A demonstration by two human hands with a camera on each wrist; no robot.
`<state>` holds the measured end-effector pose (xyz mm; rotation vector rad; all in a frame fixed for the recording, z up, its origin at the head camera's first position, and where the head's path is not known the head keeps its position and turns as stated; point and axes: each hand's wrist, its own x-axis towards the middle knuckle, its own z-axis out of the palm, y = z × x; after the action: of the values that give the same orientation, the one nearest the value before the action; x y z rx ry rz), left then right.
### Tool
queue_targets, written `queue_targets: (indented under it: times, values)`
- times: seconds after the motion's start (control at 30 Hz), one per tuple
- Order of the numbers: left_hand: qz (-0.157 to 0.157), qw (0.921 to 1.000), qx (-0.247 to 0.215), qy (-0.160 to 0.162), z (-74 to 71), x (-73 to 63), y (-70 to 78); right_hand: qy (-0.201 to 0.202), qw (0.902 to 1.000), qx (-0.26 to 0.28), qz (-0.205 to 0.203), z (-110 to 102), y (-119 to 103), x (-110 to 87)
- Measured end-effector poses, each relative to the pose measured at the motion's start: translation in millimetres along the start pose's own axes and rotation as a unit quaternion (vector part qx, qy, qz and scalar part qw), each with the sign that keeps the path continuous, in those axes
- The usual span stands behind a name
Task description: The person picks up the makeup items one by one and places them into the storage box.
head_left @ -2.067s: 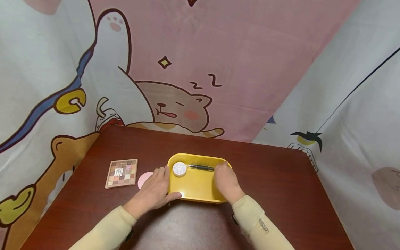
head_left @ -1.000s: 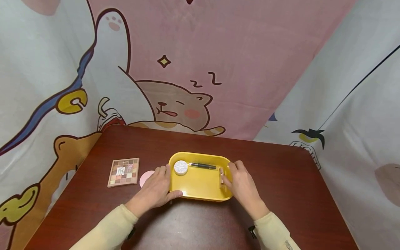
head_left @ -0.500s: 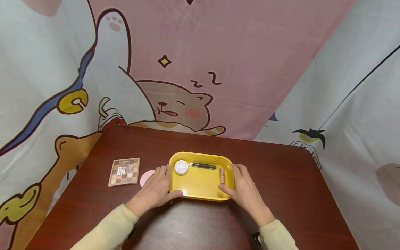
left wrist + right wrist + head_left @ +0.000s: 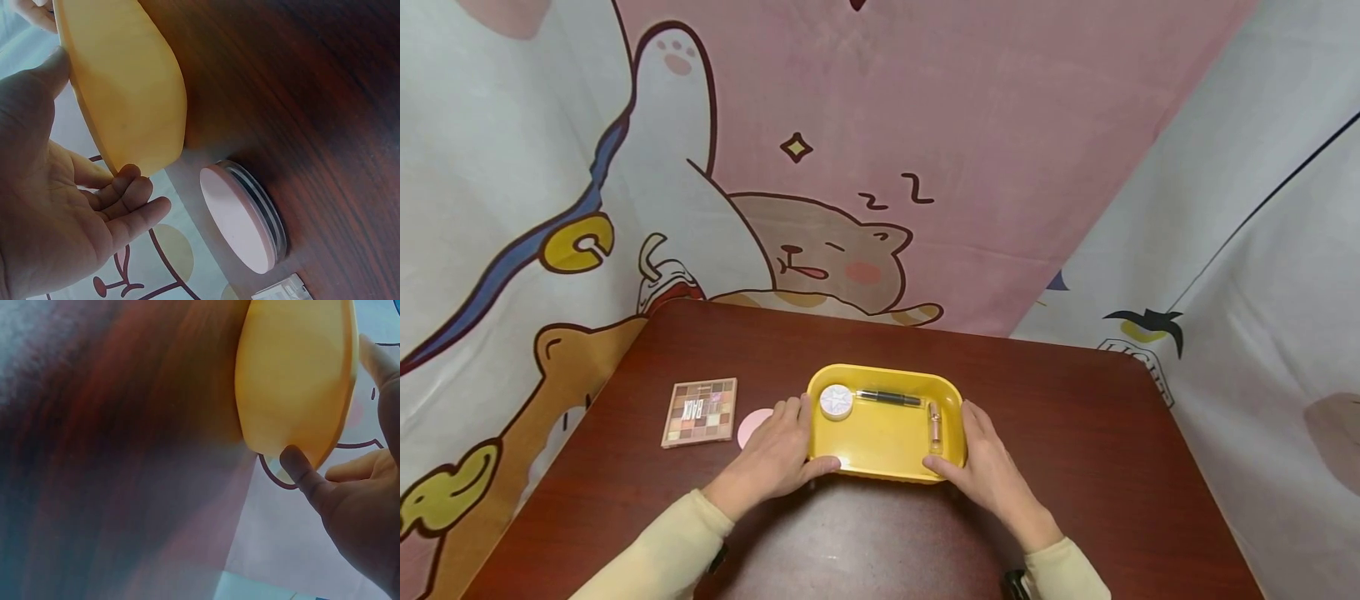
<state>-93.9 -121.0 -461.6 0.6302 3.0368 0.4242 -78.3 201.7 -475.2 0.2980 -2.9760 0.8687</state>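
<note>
In the head view a yellow plastic tray (image 4: 880,442) stands on the table between my two hands. My left hand (image 4: 775,446) holds its left end, thumb over the front rim and fingertips against the outer wall (image 4: 131,106). Around the right end sits my right hand (image 4: 996,471), its thumb at the front right rim and its fingers along the side (image 4: 294,381). Inside the tray lie a round white case with a star pattern (image 4: 836,402), a slim black pen-like stick with a clear end (image 4: 889,398) and a rose-gold lipstick tube (image 4: 935,423).
Left of the tray, partly behind my left hand, is a round pink-lidded case (image 4: 752,427) with a dark, clear-edged base (image 4: 270,209). Further left lies an eyeshadow palette (image 4: 700,412). A cartoon-printed cloth (image 4: 1000,167) hangs behind the brown table (image 4: 1060,417).
My right hand has come out of the tray, leaving the lipstick tube lying at its right side, and has moved onto the right rim. My left hand stays at the left end.
</note>
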Motion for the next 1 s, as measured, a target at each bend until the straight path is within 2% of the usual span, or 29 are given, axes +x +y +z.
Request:
queue_targets:
  times: [0.4, 0.7, 1.0]
  values:
    - [-0.001, 1.0, -0.003, -0.001, 0.0, 0.3, 1.7, -0.044, 0.9983, 0.032, 0.019, 1.6, 1.2, -2.6]
    - [-0.011, 0.9995, -0.03, 0.006, 3.3, -2.0, -2.0, -0.039, 0.9971, 0.055, 0.035, 5.0, -1.7, 1.5]
    - [-0.039, 0.9969, -0.067, 0.01, 7.5, -6.4, -3.3, -0.041, 0.9949, 0.073, 0.056, 7.0, -3.4, 2.8]
